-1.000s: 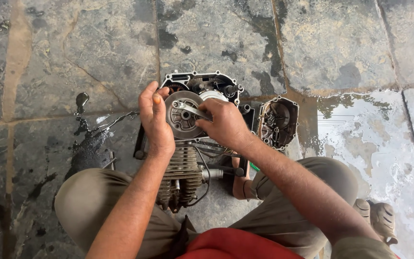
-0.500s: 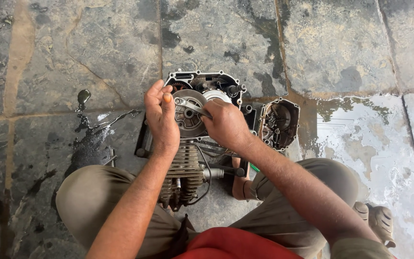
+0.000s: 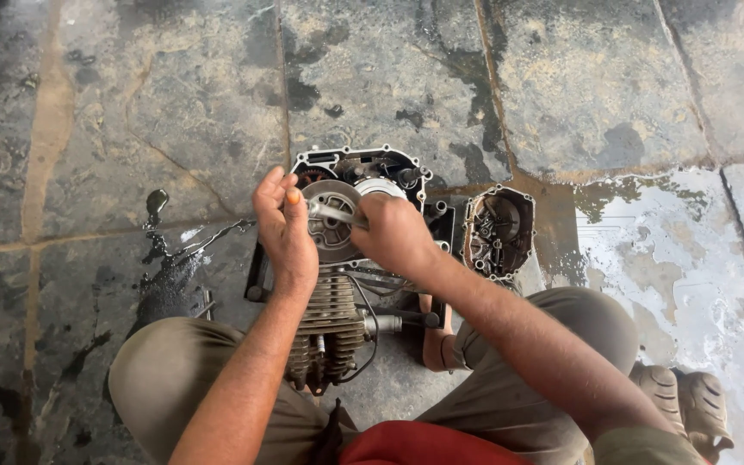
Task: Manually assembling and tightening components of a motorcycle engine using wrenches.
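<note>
Both hands work on the opened engine on the stone floor. Left hand cups the round clutch; right hand grips a metal tool across it. Removed cover lies beyond the right hand. Clutch still mounted.

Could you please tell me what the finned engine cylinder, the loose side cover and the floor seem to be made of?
Finned engine cylinder: probably cast aluminium, dull grey, grimy.
Loose side cover: likely cast metal, oily dark inside, pale rim.
Floor: stone slabs, mottled grey, wet patches.
</note>
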